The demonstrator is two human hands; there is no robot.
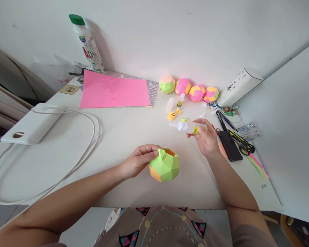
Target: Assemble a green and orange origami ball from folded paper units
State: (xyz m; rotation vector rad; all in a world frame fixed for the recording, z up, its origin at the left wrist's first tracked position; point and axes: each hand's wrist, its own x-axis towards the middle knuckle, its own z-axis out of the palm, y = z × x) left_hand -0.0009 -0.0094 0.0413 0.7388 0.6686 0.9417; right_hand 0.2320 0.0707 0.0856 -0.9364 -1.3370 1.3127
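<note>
Between finger and thumb, my left hand [140,160] pinches a flap at the top of a green and orange folded paper ball [167,168]. The ball has an opening at its top that shows orange inside. My right hand [205,137] is closed around a clear glue bottle [189,127], tilted flat with its nozzle pointing left, above and to the right of the ball. Small orange folded paper pieces [171,116] and a green piece [184,120] lie beyond the bottle. Two more small bottles [180,100] stand behind them.
Several finished paper balls [182,86] line the wall. Pink paper sheets [114,90] and a tall white bottle [89,44] are at the back left. A white power strip [32,125] with a looped cable lies left. A phone [230,145], scissors [243,141] and pens crowd the right.
</note>
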